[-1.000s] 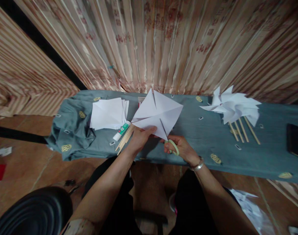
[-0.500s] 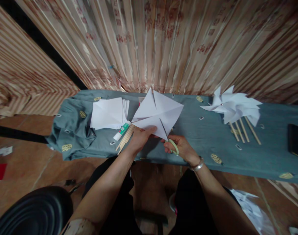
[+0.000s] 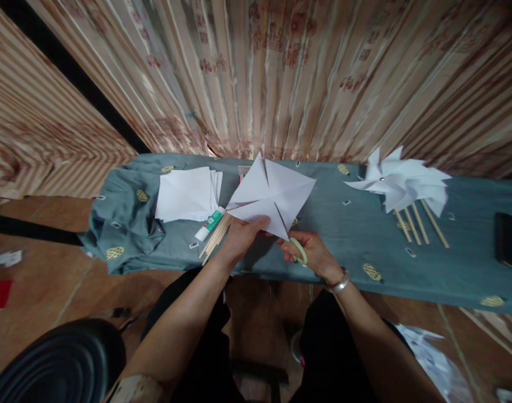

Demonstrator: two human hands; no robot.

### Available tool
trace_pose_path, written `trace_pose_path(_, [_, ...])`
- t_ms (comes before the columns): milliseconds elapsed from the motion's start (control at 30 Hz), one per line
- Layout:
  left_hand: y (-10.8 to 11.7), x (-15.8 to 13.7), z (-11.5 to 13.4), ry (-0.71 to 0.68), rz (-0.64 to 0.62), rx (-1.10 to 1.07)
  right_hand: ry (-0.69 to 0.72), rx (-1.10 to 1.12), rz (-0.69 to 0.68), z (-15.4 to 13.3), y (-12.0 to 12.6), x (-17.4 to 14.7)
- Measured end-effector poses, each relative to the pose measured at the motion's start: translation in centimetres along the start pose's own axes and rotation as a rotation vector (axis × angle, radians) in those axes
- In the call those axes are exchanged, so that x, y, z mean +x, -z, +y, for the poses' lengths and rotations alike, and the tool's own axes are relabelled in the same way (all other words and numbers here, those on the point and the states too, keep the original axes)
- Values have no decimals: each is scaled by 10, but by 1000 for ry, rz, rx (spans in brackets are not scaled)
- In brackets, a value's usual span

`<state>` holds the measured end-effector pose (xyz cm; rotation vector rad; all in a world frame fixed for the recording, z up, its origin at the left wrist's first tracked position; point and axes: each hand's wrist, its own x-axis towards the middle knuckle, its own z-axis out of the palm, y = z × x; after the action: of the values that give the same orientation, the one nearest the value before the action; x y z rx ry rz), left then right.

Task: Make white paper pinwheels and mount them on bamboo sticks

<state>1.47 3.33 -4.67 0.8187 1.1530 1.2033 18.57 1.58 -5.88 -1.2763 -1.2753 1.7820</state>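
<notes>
My left hand (image 3: 244, 235) grips a white paper square (image 3: 290, 187) by its near edge, thumb on top. Slits run inward from the paper's corners at the top, left and bottom right. My right hand (image 3: 308, 252) is closed on scissors with pale green handles (image 3: 298, 250); their blades lie at the slit in the near right corner. Just left of the paper are a glue stick (image 3: 210, 224) with a green label and several thin wooden sticks (image 3: 216, 239). A stack of white paper sheets (image 3: 184, 195) lies further left.
On the right of the cloth-covered table (image 3: 335, 224), white paper pinwheels (image 3: 401, 179) on wooden sticks lie overlapped. A dark phone-like object (image 3: 510, 240) is at the far right. A black round stool (image 3: 58, 364) stands at lower left, and a plastic bag (image 3: 436, 358) at lower right.
Almost nothing differs. Both hands, the paper and the scissors keep nearly the same place, with only a tiny shift of the blades at the slit.
</notes>
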Motion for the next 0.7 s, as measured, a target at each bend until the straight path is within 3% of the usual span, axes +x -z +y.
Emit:
trace_pose_path(333, [2,1,1,-60,37,57,-28,7,-10,-1,-2,-1])
trace_pose_path(500, [7,8,3,-83,43,-17,-53,-21,-107,-2,1,-4])
trace_pose_path(700, [17,18,13,-95,150,-116,-127,-52,-210,-1,13,-10])
